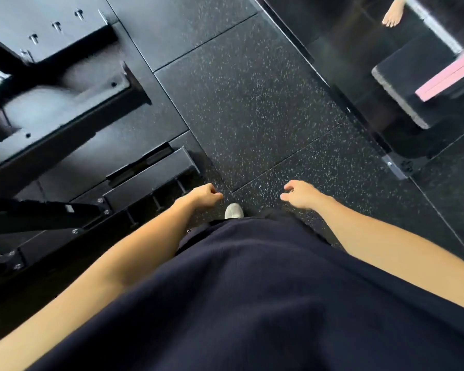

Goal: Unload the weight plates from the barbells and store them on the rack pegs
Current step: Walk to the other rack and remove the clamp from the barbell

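Observation:
I look straight down at a black speckled rubber floor (252, 103). My left hand (205, 195) hangs at my side with its fingers curled in and nothing in it. My right hand (300, 195) hangs on the other side, fingers loosely apart and empty. No weight plate or barbell shows in this view. A black steel rack base (65, 108) with bolted feet and cross beams fills the left side, close to my left hand.
A mirror wall (359, 62) runs along the right and reflects a hand, a pink strip (450, 76) and a dark block. My white shoe toe (233, 211) points forward. Open floor lies ahead between the rack and the mirror.

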Available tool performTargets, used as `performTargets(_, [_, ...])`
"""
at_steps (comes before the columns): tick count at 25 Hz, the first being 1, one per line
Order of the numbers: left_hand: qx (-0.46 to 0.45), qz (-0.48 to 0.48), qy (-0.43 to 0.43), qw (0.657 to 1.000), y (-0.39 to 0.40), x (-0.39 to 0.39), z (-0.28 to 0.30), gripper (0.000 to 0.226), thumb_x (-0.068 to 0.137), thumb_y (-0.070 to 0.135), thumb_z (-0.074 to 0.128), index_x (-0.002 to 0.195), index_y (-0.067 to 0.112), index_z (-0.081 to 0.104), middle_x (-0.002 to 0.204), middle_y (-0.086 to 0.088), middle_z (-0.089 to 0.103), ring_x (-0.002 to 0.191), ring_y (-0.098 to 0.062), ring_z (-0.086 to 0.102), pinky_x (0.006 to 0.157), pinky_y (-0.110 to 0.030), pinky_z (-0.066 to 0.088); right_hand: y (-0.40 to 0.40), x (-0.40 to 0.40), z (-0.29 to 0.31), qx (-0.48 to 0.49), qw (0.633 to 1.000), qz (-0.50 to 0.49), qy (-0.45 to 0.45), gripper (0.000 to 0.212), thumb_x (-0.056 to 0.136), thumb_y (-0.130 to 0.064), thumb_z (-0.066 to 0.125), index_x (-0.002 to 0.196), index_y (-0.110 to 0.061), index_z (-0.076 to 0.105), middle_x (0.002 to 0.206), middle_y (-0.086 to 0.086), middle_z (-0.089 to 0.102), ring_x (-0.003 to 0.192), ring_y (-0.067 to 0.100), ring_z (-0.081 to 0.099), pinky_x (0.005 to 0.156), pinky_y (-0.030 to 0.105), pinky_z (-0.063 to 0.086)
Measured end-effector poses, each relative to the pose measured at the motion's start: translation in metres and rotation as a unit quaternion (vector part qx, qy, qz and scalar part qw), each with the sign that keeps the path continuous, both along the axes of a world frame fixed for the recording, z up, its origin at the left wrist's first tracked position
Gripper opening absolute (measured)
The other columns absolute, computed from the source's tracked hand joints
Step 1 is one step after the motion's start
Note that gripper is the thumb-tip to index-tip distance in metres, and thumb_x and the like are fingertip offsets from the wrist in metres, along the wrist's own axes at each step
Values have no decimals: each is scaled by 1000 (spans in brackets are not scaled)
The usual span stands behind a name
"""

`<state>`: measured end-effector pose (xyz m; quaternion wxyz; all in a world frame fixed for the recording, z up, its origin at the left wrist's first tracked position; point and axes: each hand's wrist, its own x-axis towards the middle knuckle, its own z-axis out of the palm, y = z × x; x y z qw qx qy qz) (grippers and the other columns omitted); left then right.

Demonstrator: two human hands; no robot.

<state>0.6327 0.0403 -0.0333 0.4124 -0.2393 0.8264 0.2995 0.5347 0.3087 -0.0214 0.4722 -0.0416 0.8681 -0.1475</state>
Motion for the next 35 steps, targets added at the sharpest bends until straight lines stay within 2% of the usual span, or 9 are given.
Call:
performTargets(8, [16, 30, -46, 998, -69, -170, -11, 44, 98, 42, 50, 129, 12, 53, 131, -10, 59, 118, -26, 56, 93, -34, 43, -90, -204, -6, -3, 998, 55, -16, 50, 91, -34, 59, 137, -17, 50, 136, 7, 54, 124, 28, 50, 101, 36, 41])
performTargets(12, [10, 90, -50, 995, -105, -266, -4, 40, 96, 43, 51, 118, 10, 60, 124, -11, 64, 104, -25, 60, 79, -30, 43, -148, -336, 3, -11, 992, 122, -17, 46, 93, -31, 59, 135, -14, 51, 136, 8, 54, 122, 27, 51, 96, 33, 41])
performTargets(16, [-1, 197, 2, 980, -140, -347, 9, 40, 95, 41, 53, 123, 12, 56, 130, -11, 61, 119, -26, 57, 95, -32, 41, -207, -448, 13, -8, 980, 199, -5, 49, 92, -33, 59, 135, -12, 51, 134, 10, 57, 122, 28, 52, 98, 33, 41])
performTargets(18, [-1, 241, 21, 970, -165, -387, 15, 40, 97, 39, 52, 125, 11, 54, 132, -11, 59, 122, -26, 55, 95, -31, 39, -244, -497, 13, -4, 974, 225, -12, 49, 93, -33, 58, 136, -11, 50, 133, 10, 58, 122, 28, 53, 98, 34, 41])
performTargets(21, [11, 246, -15, 969, -210, -439, 6, 41, 97, 41, 51, 125, 12, 55, 135, -10, 58, 124, -26, 53, 97, -32, 38, -299, -562, 4, 12, 966, 258, -25, 49, 94, -33, 57, 137, -11, 48, 135, 11, 56, 122, 29, 52, 98, 35, 41])
performTargets(25, [38, 242, -38, 969, -292, -516, -9, 44, 99, 44, 45, 127, 11, 55, 136, -10, 56, 125, -26, 52, 100, -33, 38, -388, -646, -12, 21, 958, 286, -27, 49, 95, -33, 57, 138, -10, 49, 135, 10, 56, 123, 28, 52, 100, 35, 41])
performTargets(28, [38, 214, -27, 976, -386, -589, 3, 37, 99, 38, 48, 115, 9, 65, 116, -10, 63, 108, -23, 58, 94, -32, 42, -468, -722, -5, 28, 960, 279, -15, 47, 95, -32, 56, 137, -11, 49, 135, 9, 56, 124, 28, 51, 100, 35, 40])
performTargets(31, [-1, 198, 4, 980, -480, -653, 20, 25, 98, 37, 48, 98, 14, 59, 99, -6, 56, 91, -19, 53, 80, -31, 42, -544, -791, 2, 15, 966, 256, 15, 45, 91, -34, 59, 131, -14, 54, 130, 10, 60, 119, 29, 54, 101, 36, 42])
performTargets(35, [5, 248, 28, 968, -573, -730, 28, 40, 99, 42, 48, 125, 12, 55, 121, -6, 58, 108, -24, 55, 92, -36, 45, -635, -858, 11, -18, 972, 234, 23, 42, 91, -30, 61, 129, -13, 57, 129, 8, 59, 119, 29, 54, 96, 33, 41])
